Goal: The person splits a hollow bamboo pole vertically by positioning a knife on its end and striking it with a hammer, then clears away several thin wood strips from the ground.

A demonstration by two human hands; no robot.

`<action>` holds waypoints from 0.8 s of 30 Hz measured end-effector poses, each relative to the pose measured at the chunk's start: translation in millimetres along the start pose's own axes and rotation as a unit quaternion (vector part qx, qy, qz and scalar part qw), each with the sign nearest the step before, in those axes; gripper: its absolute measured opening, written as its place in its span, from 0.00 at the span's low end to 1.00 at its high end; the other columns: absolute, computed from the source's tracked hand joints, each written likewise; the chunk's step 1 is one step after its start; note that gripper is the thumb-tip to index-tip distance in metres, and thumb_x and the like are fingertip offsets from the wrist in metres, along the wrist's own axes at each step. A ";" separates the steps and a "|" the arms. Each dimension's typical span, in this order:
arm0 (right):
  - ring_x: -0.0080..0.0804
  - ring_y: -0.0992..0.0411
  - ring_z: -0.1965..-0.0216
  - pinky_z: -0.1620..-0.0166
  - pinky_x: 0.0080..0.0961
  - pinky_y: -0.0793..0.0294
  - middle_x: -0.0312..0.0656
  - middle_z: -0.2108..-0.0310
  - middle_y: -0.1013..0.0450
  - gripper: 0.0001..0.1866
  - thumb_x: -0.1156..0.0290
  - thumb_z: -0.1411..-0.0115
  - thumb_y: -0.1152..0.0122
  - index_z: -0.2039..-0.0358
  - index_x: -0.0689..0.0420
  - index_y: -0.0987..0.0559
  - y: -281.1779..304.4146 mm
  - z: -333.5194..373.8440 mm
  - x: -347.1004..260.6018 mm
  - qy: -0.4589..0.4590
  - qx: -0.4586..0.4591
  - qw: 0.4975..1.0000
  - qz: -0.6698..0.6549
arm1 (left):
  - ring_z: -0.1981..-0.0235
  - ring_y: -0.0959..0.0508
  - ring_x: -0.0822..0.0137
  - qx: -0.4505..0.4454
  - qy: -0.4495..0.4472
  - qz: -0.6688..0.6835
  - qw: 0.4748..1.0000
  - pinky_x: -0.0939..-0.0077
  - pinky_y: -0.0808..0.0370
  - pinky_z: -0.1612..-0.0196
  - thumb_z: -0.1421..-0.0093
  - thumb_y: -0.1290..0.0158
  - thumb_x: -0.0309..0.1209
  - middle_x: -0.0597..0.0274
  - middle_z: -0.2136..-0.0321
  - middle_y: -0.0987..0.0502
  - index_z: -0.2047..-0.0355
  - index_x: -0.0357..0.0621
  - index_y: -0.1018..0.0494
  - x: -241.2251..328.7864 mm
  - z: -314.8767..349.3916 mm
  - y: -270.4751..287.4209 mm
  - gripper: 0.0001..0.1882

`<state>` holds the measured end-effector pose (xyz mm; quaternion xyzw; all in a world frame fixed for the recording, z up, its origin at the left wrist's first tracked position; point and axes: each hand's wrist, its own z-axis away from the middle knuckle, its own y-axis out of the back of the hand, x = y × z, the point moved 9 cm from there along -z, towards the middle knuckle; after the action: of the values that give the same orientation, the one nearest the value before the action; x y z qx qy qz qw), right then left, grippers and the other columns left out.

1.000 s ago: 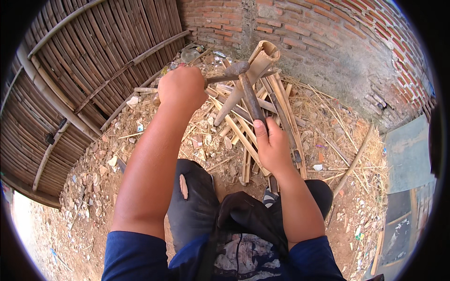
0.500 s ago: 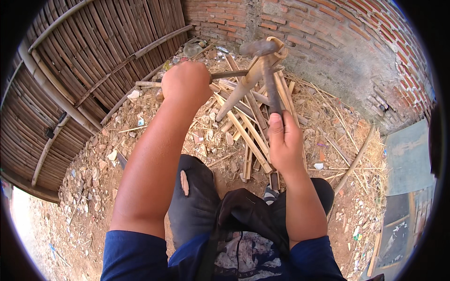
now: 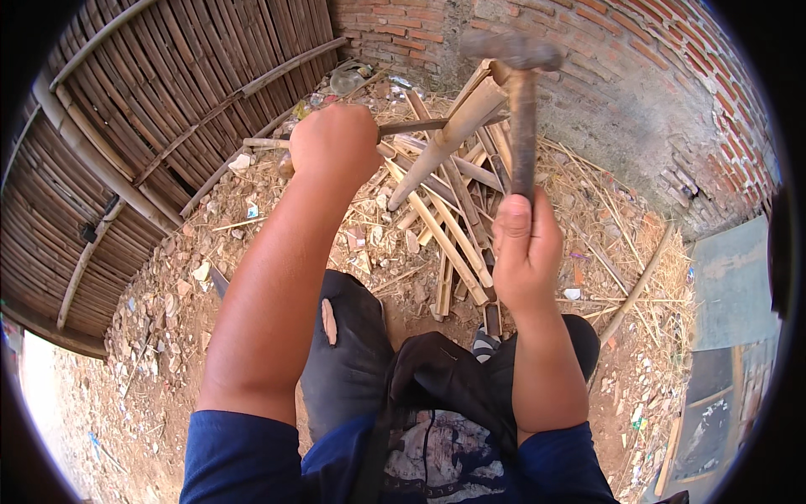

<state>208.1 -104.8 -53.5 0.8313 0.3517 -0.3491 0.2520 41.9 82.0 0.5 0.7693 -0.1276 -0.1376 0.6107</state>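
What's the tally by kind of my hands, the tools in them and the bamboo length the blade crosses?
Left hand and right hand: 2
Hammer, in the right hand: 1
Dark blade, in the left hand: 1
Bamboo length, tilted: 1
Total: 5

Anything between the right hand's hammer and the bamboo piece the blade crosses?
Nothing visible. The right hand holds the hammer, whose head appears by the upper end of the bamboo piece, depth unclear; the blade in the left hand crosses lower down.

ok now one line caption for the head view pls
Left hand gripping a blade across a bamboo length, right hand holding a hammer, split bamboo strips below.
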 end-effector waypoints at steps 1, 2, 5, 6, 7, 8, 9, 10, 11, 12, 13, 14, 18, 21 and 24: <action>0.23 0.33 0.80 0.77 0.31 0.35 0.34 0.79 0.32 0.20 0.54 0.25 0.49 0.63 0.60 0.29 7.0 0.2 -1.0 0.001 0.024 0.999 -0.036 | 0.57 0.14 0.56 0.002 -0.001 0.006 1.000 0.63 0.17 0.55 0.44 0.36 0.36 0.57 0.60 0.14 0.60 0.48 0.15 0.7 1.0 -0.6 0.12; 0.29 0.31 0.81 0.77 0.33 0.34 0.39 0.80 0.32 0.20 0.55 0.25 0.49 0.65 0.60 0.30 10.5 2.2 1.0 0.005 0.046 0.997 -0.067 | 0.57 0.14 0.56 0.004 -0.002 0.011 1.000 0.64 0.17 0.55 0.44 0.37 0.35 0.57 0.60 0.14 0.60 0.48 0.15 1.1 2.1 -1.5 0.12; 0.54 0.25 0.78 0.74 0.42 0.30 0.53 0.81 0.27 0.17 0.58 0.27 0.47 0.61 0.62 0.28 -11.4 6.8 29.2 -0.004 -0.003 0.986 0.169 | 0.57 0.14 0.56 -0.005 -0.007 0.018 1.000 0.64 0.17 0.55 0.44 0.38 0.33 0.57 0.61 0.14 0.61 0.48 0.15 9.0 2.0 -1.1 0.11; 0.61 0.26 0.76 0.73 0.47 0.30 0.56 0.81 0.28 0.18 0.57 0.27 0.46 0.64 0.62 0.29 -33.7 5.4 50.2 -0.036 -0.096 0.960 0.262 | 0.57 0.14 0.56 -0.010 -0.002 0.018 1.000 0.64 0.17 0.55 0.44 0.38 0.33 0.57 0.61 0.14 0.61 0.48 0.15 8.4 2.6 -0.5 0.11; 0.62 0.27 0.77 0.73 0.47 0.31 0.56 0.81 0.28 0.20 0.56 0.27 0.45 0.67 0.61 0.30 -39.7 1.7 63.4 -0.070 -0.094 0.966 0.228 | 0.57 0.14 0.56 0.009 -0.010 0.010 1.000 0.64 0.17 0.55 0.44 0.38 0.33 0.57 0.61 0.15 0.60 0.48 0.15 13.4 2.8 0.7 0.11; 0.59 0.27 0.78 0.73 0.46 0.31 0.55 0.82 0.28 0.20 0.55 0.27 0.46 0.66 0.62 0.29 -32.4 5.6 67.4 -0.095 -0.098 0.968 0.211 | 0.57 0.14 0.57 0.028 -0.018 0.003 0.999 0.64 0.17 0.55 0.44 0.39 0.32 0.56 0.61 0.15 0.60 0.48 0.15 19.3 4.1 -2.5 0.11; 0.56 0.26 0.79 0.74 0.44 0.31 0.54 0.82 0.28 0.20 0.55 0.27 0.46 0.64 0.62 0.27 -34.1 5.5 58.7 -0.114 -0.108 0.970 0.185 | 0.57 0.14 0.57 0.047 -0.016 -0.011 0.999 0.64 0.17 0.55 0.43 0.39 0.32 0.56 0.61 0.15 0.60 0.48 0.15 16.8 4.1 -2.1 0.11; 0.53 0.27 0.79 0.74 0.43 0.32 0.52 0.82 0.29 0.20 0.55 0.27 0.46 0.63 0.63 0.27 -29.7 3.5 42.5 -0.091 -0.090 0.980 0.154 | 0.58 0.14 0.57 0.044 -0.013 -0.018 0.999 0.65 0.17 0.56 0.43 0.39 0.31 0.57 0.62 0.14 0.61 0.48 0.15 17.7 5.0 -3.9 0.10; 0.50 0.27 0.80 0.74 0.42 0.32 0.51 0.82 0.29 0.20 0.55 0.26 0.47 0.62 0.63 0.26 -24.1 0.8 25.8 -0.069 -0.072 0.987 0.123 | 0.58 0.14 0.57 0.036 -0.018 -0.009 0.999 0.65 0.17 0.56 0.44 0.39 0.31 0.57 0.63 0.14 0.61 0.48 0.15 15.7 3.9 -2.9 0.10; 0.46 0.28 0.81 0.74 0.41 0.33 0.50 0.82 0.29 0.20 0.55 0.26 0.47 0.60 0.63 0.25 -16.9 0.2 16.3 -0.047 -0.050 0.993 0.095 | 0.59 0.14 0.57 0.029 -0.028 0.003 0.999 0.65 0.17 0.56 0.44 0.39 0.31 0.57 0.63 0.14 0.61 0.48 0.15 16.6 1.9 2.8 0.10; 0.44 0.28 0.81 0.74 0.40 0.33 0.49 0.82 0.29 0.20 0.55 0.26 0.48 0.59 0.63 0.25 -10.3 3.5 16.4 -0.035 -0.032 0.996 0.070 | 0.59 0.14 0.57 0.022 -0.037 0.015 0.999 0.65 0.17 0.57 0.44 0.39 0.31 0.58 0.64 0.14 0.61 0.48 0.15 17.5 1.0 4.0 0.10; 0.42 0.28 0.80 0.74 0.39 0.33 0.48 0.82 0.30 0.20 0.55 0.26 0.48 0.58 0.63 0.25 -2.5 8.2 17.5 -0.023 -0.014 0.999 0.045 | 0.60 0.14 0.57 0.023 -0.023 0.005 0.999 0.64 0.17 0.57 0.44 0.39 0.30 0.58 0.64 0.14 0.62 0.48 0.15 14.5 1.3 1.4 0.09; 0.41 0.28 0.78 0.71 0.37 0.31 0.51 0.81 0.30 0.20 0.55 0.25 0.50 0.58 0.63 0.26 -12.7 7.0 38.3 -0.088 -0.075 0.981 0.158 | 0.59 0.14 0.58 0.014 -0.013 0.002 1.000 0.64 0.17 0.57 0.44 0.38 0.32 0.58 0.63 0.14 0.61 0.48 0.15 12.2 -3.3 -3.8 0.10; 0.39 0.29 0.79 0.71 0.36 0.32 0.50 0.81 0.30 0.22 0.53 0.25 0.50 0.63 0.63 0.27 -12.1 4.7 55.1 -0.112 -0.078 0.978 0.155 | 0.59 0.14 0.58 0.011 -0.017 0.010 1.000 0.64 0.17 0.57 0.44 0.38 0.33 0.58 0.63 0.14 0.61 0.49 0.14 14.7 -6.4 2.0 0.11; 0.36 0.33 0.81 0.73 0.36 0.34 0.45 0.82 0.32 0.21 0.54 0.25 0.50 0.63 0.62 0.27 1.5 0.4 35.5 -0.110 -0.075 0.985 0.106 | 0.59 0.14 0.58 0.012 -0.011 0.013 1.000 0.64 0.17 0.57 0.43 0.38 0.34 0.58 0.63 0.14 0.60 0.50 0.14 7.5 -3.1 -2.9 0.11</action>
<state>227.1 -91.4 -80.4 0.7990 0.2565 -0.3822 0.3868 50.1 82.7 -2.1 0.7732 -0.1461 -0.1368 0.6017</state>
